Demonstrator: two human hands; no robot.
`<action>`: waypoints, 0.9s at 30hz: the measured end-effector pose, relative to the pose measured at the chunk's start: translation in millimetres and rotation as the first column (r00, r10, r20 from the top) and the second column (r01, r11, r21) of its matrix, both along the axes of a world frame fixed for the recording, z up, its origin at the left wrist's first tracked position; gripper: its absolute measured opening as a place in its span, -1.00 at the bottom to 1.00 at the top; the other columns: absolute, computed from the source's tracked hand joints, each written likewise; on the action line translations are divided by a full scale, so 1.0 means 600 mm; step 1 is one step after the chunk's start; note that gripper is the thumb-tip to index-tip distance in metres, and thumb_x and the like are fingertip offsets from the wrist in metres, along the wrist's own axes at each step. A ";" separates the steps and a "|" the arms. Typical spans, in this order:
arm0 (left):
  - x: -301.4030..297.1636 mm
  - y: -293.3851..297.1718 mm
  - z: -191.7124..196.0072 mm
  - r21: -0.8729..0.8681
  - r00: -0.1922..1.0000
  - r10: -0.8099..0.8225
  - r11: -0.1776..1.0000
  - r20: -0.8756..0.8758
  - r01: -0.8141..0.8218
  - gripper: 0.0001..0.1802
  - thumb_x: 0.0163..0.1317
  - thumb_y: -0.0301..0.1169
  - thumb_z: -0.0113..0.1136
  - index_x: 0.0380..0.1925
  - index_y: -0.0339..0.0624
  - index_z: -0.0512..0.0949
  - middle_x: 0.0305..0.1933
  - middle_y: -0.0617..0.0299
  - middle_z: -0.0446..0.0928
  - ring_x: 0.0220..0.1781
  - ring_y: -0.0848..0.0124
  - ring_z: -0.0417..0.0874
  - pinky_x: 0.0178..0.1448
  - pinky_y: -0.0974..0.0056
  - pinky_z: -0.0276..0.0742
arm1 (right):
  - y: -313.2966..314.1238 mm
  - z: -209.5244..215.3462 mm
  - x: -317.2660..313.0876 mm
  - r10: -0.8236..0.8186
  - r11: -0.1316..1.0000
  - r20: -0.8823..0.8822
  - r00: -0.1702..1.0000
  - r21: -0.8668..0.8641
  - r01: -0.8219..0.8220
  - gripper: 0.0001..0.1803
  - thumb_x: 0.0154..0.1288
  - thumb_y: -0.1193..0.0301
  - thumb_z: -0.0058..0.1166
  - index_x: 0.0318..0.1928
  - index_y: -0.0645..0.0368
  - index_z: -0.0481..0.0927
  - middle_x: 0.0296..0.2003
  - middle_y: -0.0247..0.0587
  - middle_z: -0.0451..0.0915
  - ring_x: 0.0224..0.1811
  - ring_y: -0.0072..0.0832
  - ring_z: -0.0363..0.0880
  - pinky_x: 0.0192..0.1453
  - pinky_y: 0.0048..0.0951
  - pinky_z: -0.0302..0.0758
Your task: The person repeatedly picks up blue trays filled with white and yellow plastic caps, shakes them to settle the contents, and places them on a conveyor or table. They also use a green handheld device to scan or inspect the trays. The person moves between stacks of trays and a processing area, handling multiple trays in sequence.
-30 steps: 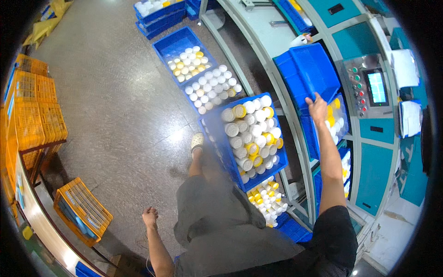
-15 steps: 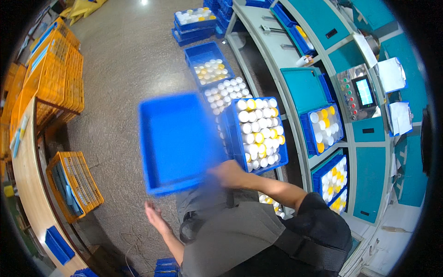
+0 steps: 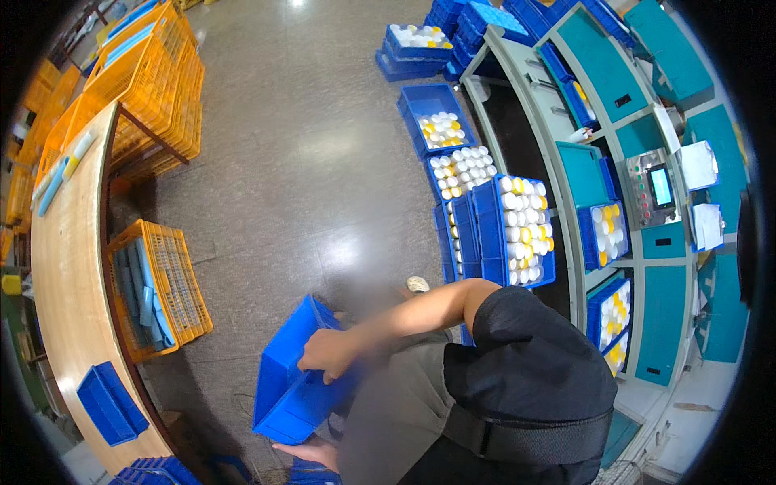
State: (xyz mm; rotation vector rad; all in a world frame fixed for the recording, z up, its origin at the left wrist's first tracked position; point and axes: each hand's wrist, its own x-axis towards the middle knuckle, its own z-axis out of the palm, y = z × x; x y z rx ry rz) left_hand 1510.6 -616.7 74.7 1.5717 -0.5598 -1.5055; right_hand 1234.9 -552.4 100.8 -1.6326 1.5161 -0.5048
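Note:
A tilted blue plastic bin (image 3: 283,368) is in front of my body, low and left of centre; no contents show in the part of its inside I can see. My right hand (image 3: 327,354) is closed over its near side wall, fingers curled on the rim. Beneath the bin's lower end, my left hand (image 3: 307,454) supports it from below; most of that hand's fingers are hidden under the bin. More blue bins (image 3: 311,472) lie just below that hand, partly cut off by the lower edge.
At right, a blue bin (image 3: 489,242) is packed with white and yellow bottles beside a teal machine (image 3: 584,174). Another bin (image 3: 416,101) stands farther off. At left are a wooden bench (image 3: 69,267) with a small blue bin (image 3: 111,404) and an orange crate (image 3: 194,303) below.
The blue bin has come down toward my body and tipped from facing up to slanting. My left hand, apart from it before, is now under its end. My view has shifted left.

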 end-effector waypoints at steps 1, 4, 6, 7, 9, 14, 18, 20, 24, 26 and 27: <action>0.016 -0.028 -0.004 0.006 1.000 0.014 1.000 -0.017 -0.014 -0.11 0.36 0.26 -0.10 0.38 -0.28 0.23 0.47 -0.02 0.21 0.45 0.02 0.24 0.54 -0.06 0.07 | -0.027 0.009 0.012 0.003 1.000 -0.008 1.000 -0.006 -0.003 -0.45 -0.13 0.16 0.46 -0.11 0.15 0.65 -0.33 -0.01 0.68 -0.20 -0.03 0.67 -0.14 -0.06 0.56; 0.043 -0.107 -0.011 -0.031 0.999 -0.011 0.999 -0.030 0.010 -0.13 0.36 0.24 -0.09 0.38 -0.28 0.24 0.46 -0.05 0.22 0.45 0.00 0.25 0.53 -0.05 0.10 | -0.091 0.031 0.040 0.007 1.000 -0.037 0.999 0.016 -0.006 -0.50 -0.04 0.21 0.43 -0.10 0.18 0.60 -0.38 -0.03 0.68 -0.25 -0.04 0.67 -0.18 -0.05 0.55; 0.052 -0.158 -0.009 -0.075 1.000 -0.016 0.997 -0.016 0.015 -0.13 0.36 0.23 -0.09 0.37 -0.29 0.24 0.45 -0.09 0.23 0.44 -0.01 0.27 0.51 -0.04 0.13 | -0.122 0.040 0.052 -0.017 1.000 -0.047 0.999 0.012 0.018 -0.54 0.04 0.24 0.39 -0.10 0.19 0.56 -0.41 -0.04 0.66 -0.27 -0.04 0.67 -0.20 -0.06 0.54; 0.050 -0.179 -0.011 -0.097 1.000 -0.016 0.995 0.019 0.018 -0.22 0.40 0.14 -0.13 0.35 -0.31 0.26 0.39 -0.14 0.29 0.37 -0.02 0.35 0.45 -0.05 0.26 | -0.138 0.043 0.055 -0.030 1.000 -0.047 0.998 -0.005 0.030 -0.55 0.06 0.24 0.38 -0.10 0.19 0.54 -0.42 -0.04 0.66 -0.27 -0.04 0.67 -0.20 -0.07 0.54; 0.054 -0.215 -0.005 -0.146 0.998 -0.063 0.987 -0.002 0.063 -0.29 0.42 0.07 -0.16 0.29 -0.31 0.34 0.30 -0.12 0.38 0.30 0.02 0.42 0.39 -0.06 0.33 | -0.169 0.052 0.063 -0.045 0.998 -0.029 0.999 -0.042 0.044 -0.59 0.12 0.24 0.33 -0.11 0.18 0.51 -0.43 -0.04 0.64 -0.28 -0.07 0.67 -0.24 -0.10 0.54; 0.066 -0.300 0.030 -0.290 0.969 0.050 0.949 -0.243 -0.121 -0.43 0.37 0.01 -0.08 0.05 -0.30 0.51 0.03 0.01 0.54 0.13 0.19 0.53 0.23 0.04 0.48 | -0.232 0.079 0.066 0.026 0.982 -0.034 0.999 -0.188 -0.032 -0.79 0.29 0.28 0.15 -0.18 0.10 0.49 -0.47 -0.14 0.58 -0.35 -0.18 0.63 -0.32 -0.10 0.52; 0.051 -0.421 0.042 -0.246 0.874 0.217 0.905 -0.435 -0.347 -0.46 0.37 -0.13 0.02 0.19 -0.32 0.47 0.14 0.05 0.54 0.17 0.20 0.53 0.24 0.09 0.47 | -0.368 0.060 0.055 -0.014 0.780 -0.139 0.990 -0.621 -0.076 -0.84 0.01 0.45 0.14 -0.31 0.10 0.58 -0.48 -0.25 0.59 -0.39 -0.30 0.64 -0.34 -0.23 0.51; 0.047 -0.509 0.036 -0.299 0.975 0.190 0.929 -0.115 -0.216 -0.41 0.39 -0.12 0.06 0.25 -0.33 0.42 0.23 0.02 0.49 0.21 0.19 0.52 0.28 0.09 0.44 | -0.474 0.038 0.037 -0.016 0.729 -0.127 0.992 -0.681 -0.076 -0.79 -0.12 0.48 0.15 -0.35 0.12 0.58 -0.53 -0.26 0.56 -0.49 -0.30 0.60 -0.38 -0.25 0.47; 0.079 -0.660 0.013 -0.136 0.986 0.168 0.976 -0.024 -0.170 -0.45 0.41 -0.13 0.08 0.23 -0.33 0.43 0.21 -0.02 0.51 0.22 0.19 0.53 0.25 0.12 0.46 | -0.724 0.015 -0.009 0.026 0.684 -0.310 0.950 -0.688 -0.243 -0.72 -0.14 0.53 0.15 -0.29 0.11 0.61 -0.57 -0.28 0.55 -0.51 -0.28 0.58 -0.37 -0.23 0.45; 0.103 -0.705 0.004 -0.059 0.977 0.172 0.982 -0.129 -0.180 -0.51 0.44 -0.16 0.06 0.22 -0.27 0.45 0.21 -0.03 0.52 0.23 0.17 0.55 0.21 0.13 0.51 | -0.863 0.014 -0.050 0.106 0.666 -0.385 0.917 -0.657 -0.353 -0.74 -0.11 0.55 0.14 -0.30 0.05 0.62 -0.56 -0.25 0.57 -0.48 -0.24 0.61 -0.33 -0.22 0.46; 0.114 -0.721 -0.001 -0.073 0.980 0.159 0.983 -0.119 -0.169 -0.46 0.44 -0.15 0.08 0.25 -0.30 0.41 0.21 -0.06 0.51 0.26 0.14 0.53 0.23 0.13 0.50 | -0.930 0.016 -0.071 0.198 0.694 -0.465 0.863 -0.556 -0.458 -0.74 -0.09 0.56 0.13 -0.29 0.05 0.63 -0.53 -0.21 0.59 -0.44 -0.22 0.62 -0.30 -0.21 0.47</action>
